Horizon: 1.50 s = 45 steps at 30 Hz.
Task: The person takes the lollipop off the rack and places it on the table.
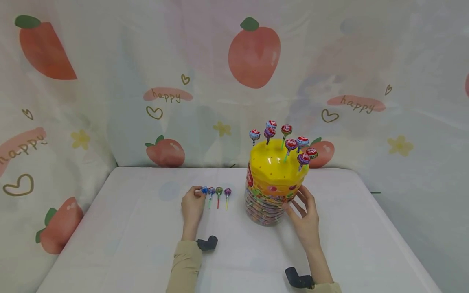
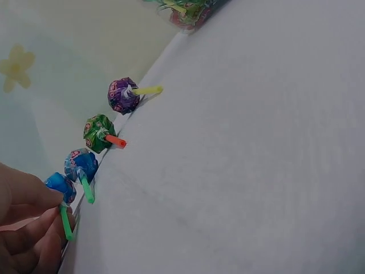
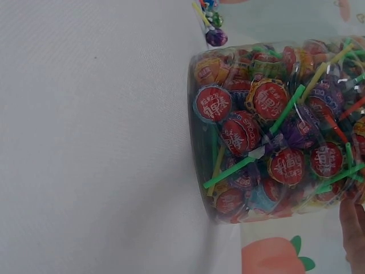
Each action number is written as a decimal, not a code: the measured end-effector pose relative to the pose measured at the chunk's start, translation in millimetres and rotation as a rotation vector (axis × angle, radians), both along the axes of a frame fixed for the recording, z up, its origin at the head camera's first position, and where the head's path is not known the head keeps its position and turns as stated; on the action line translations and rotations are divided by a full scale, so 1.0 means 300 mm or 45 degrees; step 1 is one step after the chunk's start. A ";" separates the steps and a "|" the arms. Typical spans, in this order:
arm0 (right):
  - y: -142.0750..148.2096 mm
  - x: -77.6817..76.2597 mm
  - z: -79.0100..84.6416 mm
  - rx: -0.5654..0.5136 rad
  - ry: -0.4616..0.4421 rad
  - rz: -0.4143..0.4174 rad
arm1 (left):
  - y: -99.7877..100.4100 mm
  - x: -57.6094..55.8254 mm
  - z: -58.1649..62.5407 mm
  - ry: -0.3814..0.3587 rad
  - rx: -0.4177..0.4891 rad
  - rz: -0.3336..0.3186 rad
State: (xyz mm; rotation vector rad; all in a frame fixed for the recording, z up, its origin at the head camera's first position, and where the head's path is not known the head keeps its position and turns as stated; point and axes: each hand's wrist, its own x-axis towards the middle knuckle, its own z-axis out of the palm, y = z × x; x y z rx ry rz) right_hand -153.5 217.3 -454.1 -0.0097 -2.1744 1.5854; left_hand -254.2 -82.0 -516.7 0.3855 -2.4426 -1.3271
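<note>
My left hand is at the left end of a short row of lollipops, its thumb and fingers pinching a blue lollipop with a green stick. Beside that one lie another blue lollipop, a green lollipop with a red stick and a purple lollipop with a yellow stick. My right hand touches the right side of a clear plastic jar with its fingers spread along the wall. Wrapped lollipops fill the jar, and several more stand upright in holes in its yellow lid.
A white cloth covers the table, with the jar standing right of the row. Behind the table hangs a backdrop printed with peaches, hearts and flowers. Black wrist mounts show on both arms.
</note>
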 end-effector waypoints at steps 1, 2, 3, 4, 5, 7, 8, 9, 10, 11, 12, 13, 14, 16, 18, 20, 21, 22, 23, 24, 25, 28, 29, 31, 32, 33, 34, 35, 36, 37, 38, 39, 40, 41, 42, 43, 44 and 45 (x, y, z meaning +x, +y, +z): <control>0.000 0.000 0.000 0.007 -0.002 -0.002 | 0.002 0.001 0.000 -0.001 -0.019 0.003; 0.000 -0.001 -0.001 0.010 -0.002 -0.003 | 0.004 0.001 0.000 0.000 -0.033 0.005; 0.001 -0.002 -0.002 0.016 -0.003 -0.007 | 0.006 0.002 0.000 0.001 -0.042 0.006; 0.002 -0.003 -0.004 0.019 -0.004 -0.009 | 0.008 0.003 0.001 0.004 -0.046 0.006; 0.004 -0.004 -0.006 0.028 -0.004 -0.012 | 0.009 0.004 0.001 0.006 -0.048 0.003; 0.004 -0.005 -0.007 0.028 -0.002 -0.012 | 0.010 0.004 0.003 0.012 -0.044 -0.002; 0.004 -0.006 -0.007 0.023 0.000 -0.010 | 0.011 0.003 0.004 0.015 -0.041 -0.004; 0.004 -0.006 -0.007 0.017 0.002 -0.007 | 0.011 0.003 0.005 0.018 -0.039 -0.006; 0.003 -0.006 -0.006 0.009 0.004 -0.003 | 0.011 0.004 0.006 0.020 -0.043 -0.009; 0.002 -0.005 -0.005 0.001 0.007 0.001 | 0.011 0.003 0.006 0.023 -0.047 -0.010; 0.000 -0.005 -0.003 -0.010 0.009 0.007 | 0.011 0.003 0.007 0.025 -0.050 -0.010; -0.001 -0.004 -0.002 -0.017 0.010 0.010 | 0.011 0.003 0.007 0.027 -0.055 -0.010; -0.001 -0.005 -0.001 -0.020 0.011 0.012 | 0.011 0.004 0.008 0.031 -0.058 -0.010; -0.002 -0.005 0.000 -0.022 0.012 0.015 | 0.012 0.004 0.008 0.034 -0.059 -0.011; -0.002 -0.005 -0.001 -0.009 0.012 0.009 | 0.012 0.005 0.007 0.031 -0.050 -0.008; -0.002 -0.004 -0.001 0.000 0.011 0.005 | 0.012 0.006 0.006 0.028 -0.038 -0.002; -0.002 -0.004 -0.001 0.001 0.010 0.003 | 0.012 0.007 0.005 0.030 -0.029 0.000; -0.002 -0.004 -0.001 0.001 0.009 0.002 | 0.011 0.008 0.004 0.030 -0.020 0.004; -0.003 -0.003 0.000 -0.006 0.008 0.003 | 0.011 0.009 0.004 0.033 -0.008 0.007; -0.003 -0.002 0.001 -0.011 0.006 0.005 | 0.010 0.010 0.004 0.037 0.004 0.009; -0.003 -0.001 0.002 -0.012 0.004 0.004 | 0.010 0.012 0.005 0.046 0.016 0.010; -0.003 0.000 0.003 0.000 -0.003 0.000 | 0.006 0.017 0.010 0.056 0.048 0.011; -0.003 0.000 0.003 0.007 -0.005 -0.003 | 0.006 0.019 0.012 0.056 0.055 0.011; -0.003 0.001 0.003 0.016 -0.009 -0.008 | 0.004 0.022 0.017 0.050 0.064 0.009; -0.003 0.001 0.003 0.011 -0.011 -0.007 | 0.003 0.024 0.021 0.042 0.065 0.010; -0.003 0.002 0.003 0.010 -0.012 -0.007 | 0.003 0.026 0.025 0.034 0.068 0.012; -0.004 0.002 0.003 0.008 -0.012 -0.007 | 0.003 0.029 0.029 0.028 0.070 0.012; -0.004 0.002 0.004 0.007 -0.013 -0.007 | 0.003 0.032 0.034 0.027 0.069 0.013; -0.005 0.003 0.005 0.001 -0.015 -0.006 | 0.003 0.035 0.039 0.025 0.070 0.014; -0.005 0.002 0.004 -0.005 -0.015 -0.004 | 0.004 0.037 0.044 0.027 0.073 0.013; -0.005 0.002 0.004 -0.003 -0.014 -0.004 | 0.005 0.039 0.049 0.032 0.078 0.011; -0.005 0.002 0.003 -0.001 -0.013 -0.005 | 0.007 0.041 0.054 0.041 0.087 0.008; -0.005 0.002 0.002 -0.002 -0.011 -0.005 | 0.008 0.042 0.059 0.052 0.092 0.005; -0.004 0.001 0.000 -0.001 -0.010 -0.006 | 0.010 0.043 0.066 0.064 0.101 0.001; -0.004 0.000 -0.001 -0.002 -0.009 -0.006 | 0.013 0.045 0.075 0.077 0.114 -0.004; -0.003 -0.001 -0.003 0.001 -0.006 -0.007 | 0.016 0.047 0.084 0.090 0.125 -0.008; -0.002 -0.001 -0.004 0.003 -0.004 -0.007 | 0.019 0.050 0.094 0.102 0.135 -0.014; -0.002 -0.001 -0.005 0.008 -0.001 -0.008 | 0.022 0.053 0.105 0.119 0.150 -0.020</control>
